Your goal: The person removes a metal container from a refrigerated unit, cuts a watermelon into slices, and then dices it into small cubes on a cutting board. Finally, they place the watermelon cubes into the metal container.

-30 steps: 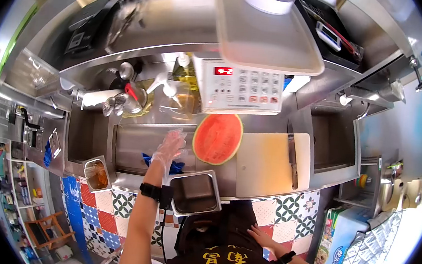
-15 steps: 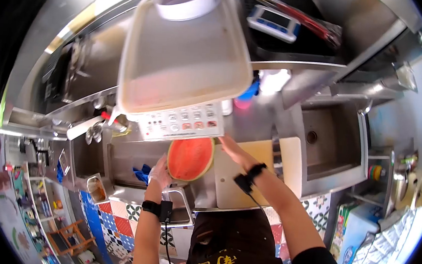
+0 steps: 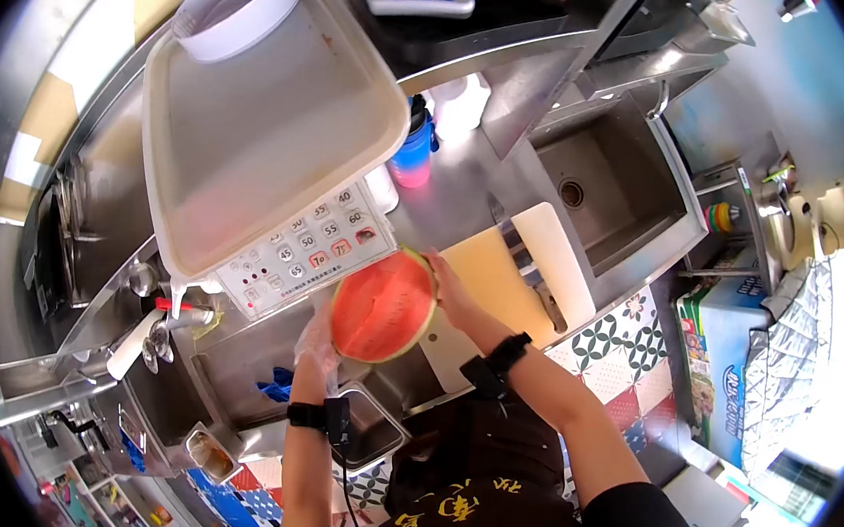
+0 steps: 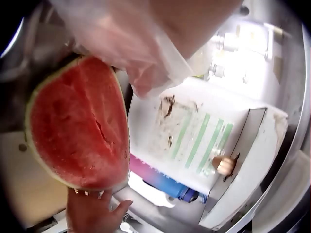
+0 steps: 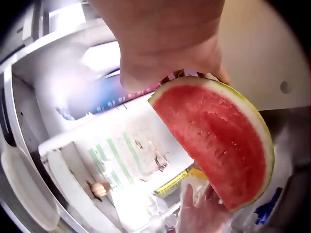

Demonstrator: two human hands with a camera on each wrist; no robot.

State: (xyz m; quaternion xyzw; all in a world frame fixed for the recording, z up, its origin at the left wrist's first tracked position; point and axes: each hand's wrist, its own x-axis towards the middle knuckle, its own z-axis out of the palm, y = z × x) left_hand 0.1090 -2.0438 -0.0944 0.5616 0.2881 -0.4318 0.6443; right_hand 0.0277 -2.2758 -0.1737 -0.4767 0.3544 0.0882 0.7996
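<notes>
In the head view, the halved melon [image 3: 383, 305] is held between two hands above the left half of the surface [image 3: 470, 172], red face up. The plastic-gloved left grip [image 3: 317, 343] has its left side; the bare right grip [image 3: 448, 291] has its right, far edge. The step in hand looks like handling the melon with both hands, and the next move seems to call for steady, even support from both sides. The board [image 3: 487, 269] lies to the right, the knife [image 3: 540, 294] on it.

As for containers, a steel pan [image 3: 375, 432] sits at the near edge, partly behind the left wrist. Farther left, a small tub [image 3: 235, 469] holds orange-brown food I cannot identify. A trough [image 3: 233, 352] on the left has a blue cloth [image 3: 276, 384] in it. Over the machine [image 3: 313, 244] is a tray [image 3: 282, 141] bearing a white ring [image 3: 246, 32], with a blue-and-pink bottle [image 3: 414, 152] just beside it.

In the left wrist view, the right grip's fingers go behind the rind while its thumb stands away from it. Whether the melon clears the surface, I cannot tell.

In the right wrist view, the right grip curls over one end of the rind; the gloved left grip holds the opposite end, its thumb sticking up.
</notes>
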